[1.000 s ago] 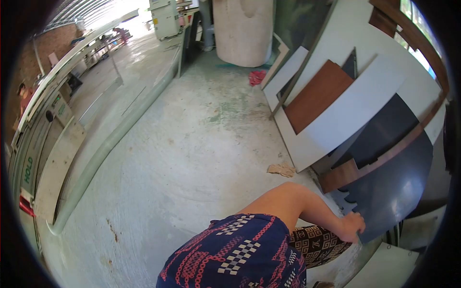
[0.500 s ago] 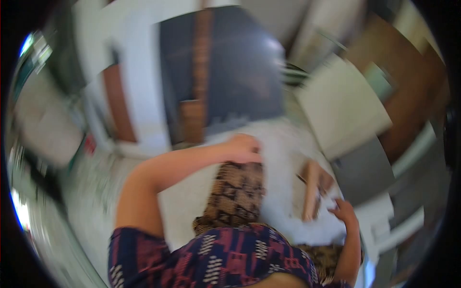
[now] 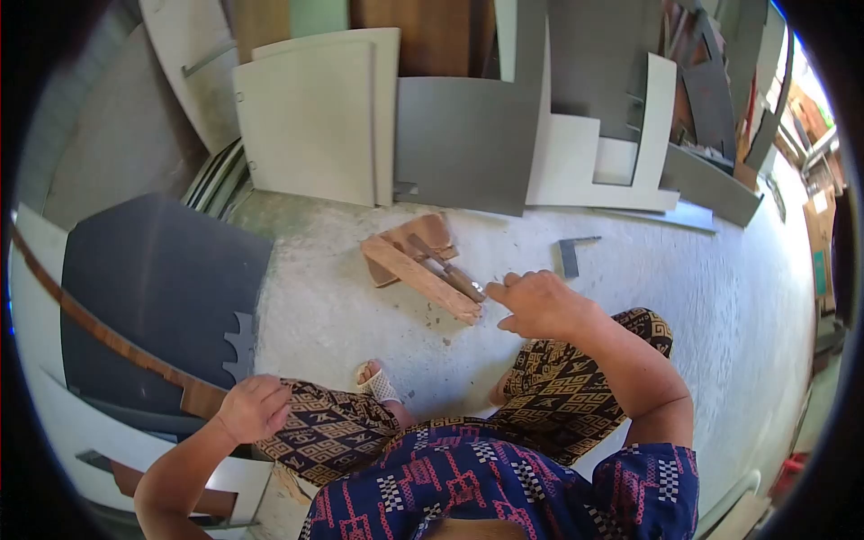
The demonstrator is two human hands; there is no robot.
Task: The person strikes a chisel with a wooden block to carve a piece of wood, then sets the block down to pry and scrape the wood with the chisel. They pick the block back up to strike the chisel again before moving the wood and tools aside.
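Observation:
My left hand (image 3: 255, 408) rests on my left knee, fingers curled in with nothing showing in them. Reaching forward over the floor, my right hand (image 3: 543, 301) has its thumb and index finger apart. Its fingertips are right by the handle end of a chisel (image 3: 461, 279), which has a shiny metal band. The chisel lies slanted beside a pale wooden strip (image 3: 418, 277). Both lie over a flat brown wooden block (image 3: 434, 232) on the floor. To the right of these is a small try square (image 3: 569, 257).
Light and grey panels (image 3: 463, 144) lean along the wall ahead. A large dark sheet (image 3: 162, 288) stands on the left, crossed by a long brown wooden strip (image 3: 108, 337). Wood chips dot the concrete floor (image 3: 315, 297) near my sandalled foot (image 3: 378, 382).
The view has swung to the right and sharpened, bringing the wood and chisel to the middle. My left hand stays at my knee; my right hand is over the floor by the chisel.

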